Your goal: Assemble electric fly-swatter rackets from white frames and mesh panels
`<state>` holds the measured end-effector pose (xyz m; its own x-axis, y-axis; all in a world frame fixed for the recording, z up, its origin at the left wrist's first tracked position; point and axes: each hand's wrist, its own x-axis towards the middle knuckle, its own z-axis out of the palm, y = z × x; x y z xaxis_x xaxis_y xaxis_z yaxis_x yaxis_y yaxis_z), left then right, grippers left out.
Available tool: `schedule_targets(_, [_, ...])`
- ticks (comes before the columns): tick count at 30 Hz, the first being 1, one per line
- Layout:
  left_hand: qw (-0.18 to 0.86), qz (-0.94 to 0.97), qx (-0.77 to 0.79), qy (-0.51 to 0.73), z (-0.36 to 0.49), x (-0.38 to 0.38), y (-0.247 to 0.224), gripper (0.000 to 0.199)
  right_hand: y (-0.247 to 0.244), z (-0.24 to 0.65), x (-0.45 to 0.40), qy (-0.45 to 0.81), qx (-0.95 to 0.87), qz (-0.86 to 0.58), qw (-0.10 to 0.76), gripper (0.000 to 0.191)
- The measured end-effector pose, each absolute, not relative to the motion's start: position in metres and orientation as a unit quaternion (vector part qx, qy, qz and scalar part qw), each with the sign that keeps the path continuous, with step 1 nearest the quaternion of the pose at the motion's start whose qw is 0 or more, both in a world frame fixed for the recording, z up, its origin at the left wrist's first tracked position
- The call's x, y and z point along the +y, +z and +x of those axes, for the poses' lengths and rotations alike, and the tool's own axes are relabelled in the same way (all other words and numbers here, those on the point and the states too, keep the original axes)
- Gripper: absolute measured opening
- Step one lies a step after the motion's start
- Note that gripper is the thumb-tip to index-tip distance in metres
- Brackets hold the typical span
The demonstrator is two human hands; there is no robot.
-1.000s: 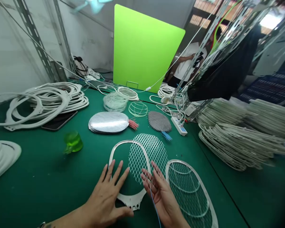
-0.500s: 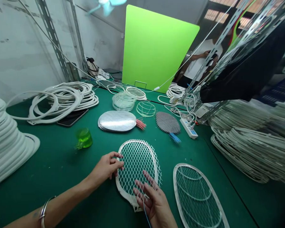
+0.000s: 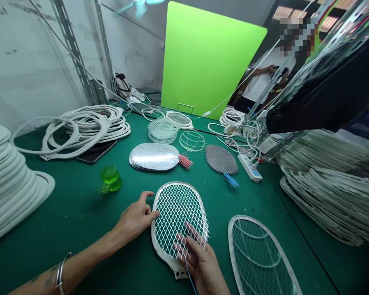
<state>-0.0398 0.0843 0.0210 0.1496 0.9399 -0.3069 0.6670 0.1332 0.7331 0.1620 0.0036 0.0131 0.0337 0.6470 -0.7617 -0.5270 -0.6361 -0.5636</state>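
A white oval frame (image 3: 153, 241) lies on the green table with a silvery diamond mesh (image 3: 180, 211) over it. The mesh overlaps the frame's right edge, and a blue wire runs down from its lower end. My left hand (image 3: 138, 217) is at the frame's left edge, thumb and index finger apart, thumb tip at the mesh. Palm up, my right hand (image 3: 199, 258) is at the lower right of the mesh with its fingers spread, partly seen through or beside the wires. To the right lies another oval frame (image 3: 232, 246) with mesh and pale rings.
Mesh stacks with red (image 3: 153, 156) and blue (image 3: 221, 159) wires lie behind. Around them are a green tape dispenser (image 3: 110, 178), white frames (image 3: 95, 127), a phone (image 3: 96, 152), a power strip (image 3: 249, 167) and a green board (image 3: 212, 61). A person (image 3: 261, 82) stands behind.
My left index finger has stretched out and lifted toward the frame's upper left. The mesh sits slightly further left on the frame. The whole view has shifted a little.
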Motion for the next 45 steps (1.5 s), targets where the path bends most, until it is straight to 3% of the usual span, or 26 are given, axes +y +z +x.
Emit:
schedule_targets(6, [0.318,0.679,0.649,0.127,-0.038,0.082,0.025,0.043,0.009,0.161,0.008,0.695,-0.038,-0.585,0.417,0.074])
schedule_targets(10, [0.223,0.758,0.591,0.165,-0.022,0.071,0.03,0.029,-0.001,0.162,0.009,0.688,-0.035,-0.586,0.426,0.073])
schedule_targets(14, [0.155,0.862,0.457,0.154,0.003,0.066,0.016,0.047,-0.01,0.162,0.008,0.689,-0.041,-0.575,0.438,0.073])
schedule_targets(17, [0.136,0.869,0.465,0.097,0.014,0.072,-0.001,0.061,-0.007,0.161,0.008,0.692,-0.051,-0.571,0.439,0.067])
schedule_targets(25, [0.098,0.869,0.477,0.09,0.015,0.075,-0.029,0.056,0.024,0.169,-0.002,0.704,-0.068,-0.56,0.432,0.044])
schedule_targets(29, [0.082,0.867,0.479,0.107,0.015,0.073,-0.036,0.056,0.04,0.2,-0.027,0.714,-0.085,-0.602,0.346,0.048])
schedule_targets(32, [0.087,0.867,0.478,0.11,0.015,0.073,-0.037,0.058,0.046,0.219,-0.036,0.669,-0.22,-0.657,0.269,0.047])
schedule_targets(37, [0.096,0.866,0.481,0.099,0.015,0.072,-0.035,0.059,0.045,0.214,-0.003,0.41,-0.599,-0.623,0.292,0.031])
schedule_targets(39, [0.091,0.868,0.48,0.094,0.016,0.071,-0.035,0.059,0.038,0.207,0.022,0.38,-0.709,-0.525,0.279,0.045])
schedule_targets(42, [0.083,0.872,0.475,0.084,0.017,0.072,-0.037,0.06,0.023,0.205,0.054,0.388,-0.816,-0.385,0.189,0.077])
schedule_targets(45, [0.101,0.87,0.477,0.077,0.015,0.076,-0.033,0.065,0.008,0.212,0.068,0.362,-0.866,-0.323,0.121,0.087])
